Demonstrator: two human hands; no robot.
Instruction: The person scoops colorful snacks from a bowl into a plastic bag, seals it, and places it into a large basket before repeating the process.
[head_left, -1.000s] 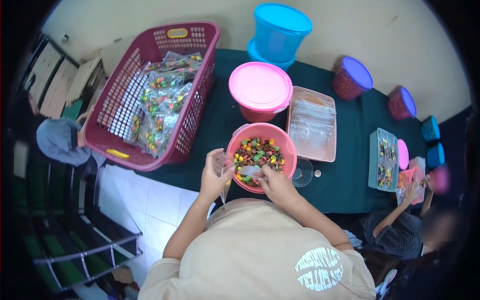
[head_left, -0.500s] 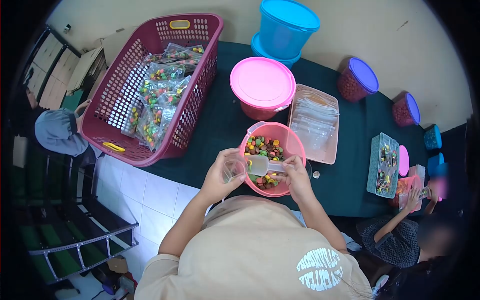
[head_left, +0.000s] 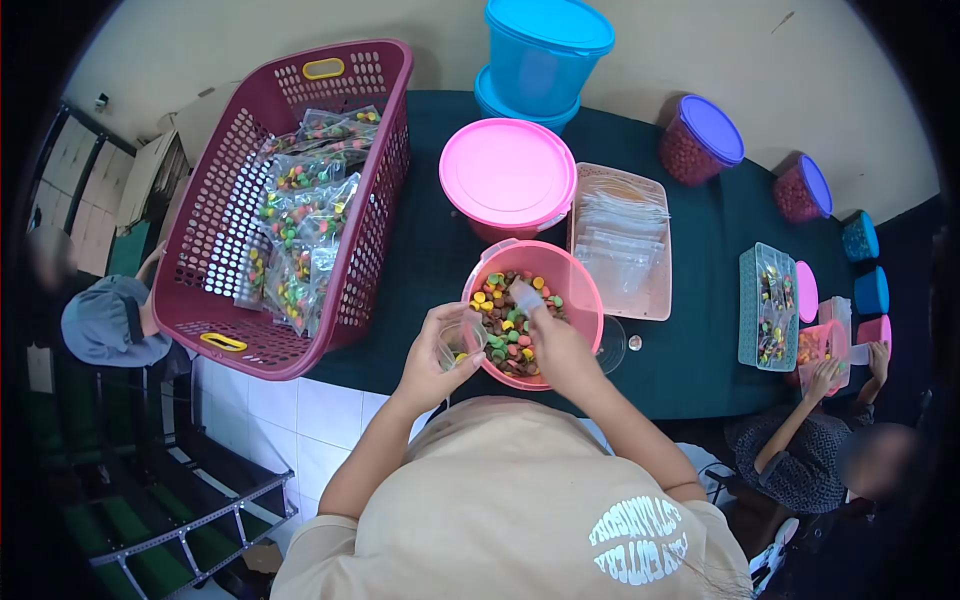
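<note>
My left hand is closed around a small clear plastic cup at the left rim of a pink bucket. A bit of yellow shows low in the cup. Round, flat candies in brown, green, yellow and red lie in the bucket. My right hand reaches over the bucket's near right side, closed on a translucent scoop. The scoop's far end is among the candies; my fingers partly hide its handle.
A maroon basket of filled candy bags stands left. Behind the bucket is a pink-lidded tub; a tray holds clear bags. A round clear lid lies to the right. A co-worker sits far right, another person far left.
The scoop, earlier held level above the bucket and pointing at the cup, now dips into the candies. My right hand has shifted left and turned. The camera view has moved slightly.
</note>
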